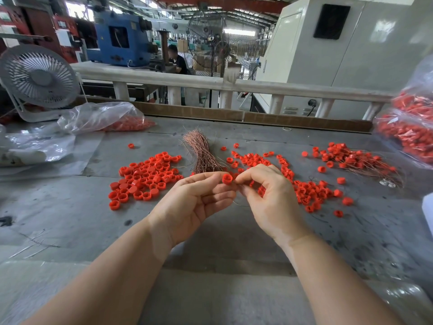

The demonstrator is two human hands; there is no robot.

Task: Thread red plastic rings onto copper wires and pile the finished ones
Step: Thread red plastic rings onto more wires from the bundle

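Left hand (196, 195) is pinching a red ring (226, 178) at its fingertips, steadying it so the right hand (264, 193), pinching a thin copper wire (239, 204), can feed it through. Finished ones (351, 159) are piling up beyond the right hand, wire bundle (201, 153) just past both.

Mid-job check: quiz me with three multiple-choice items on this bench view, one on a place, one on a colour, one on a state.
1. The copper wire bundle lies:
A. between the two loose ring heaps
B. inside the bag
C. on the fan

2. The rings are:
A. blue
B. red
C. white

3. The left hand:
A. lies flat
B. pinches a ring
C. is out of view

Answers: A, heaps lie on either side of it; B, all plainly red; B, thumb and fingers close on it, opposite the right hand.
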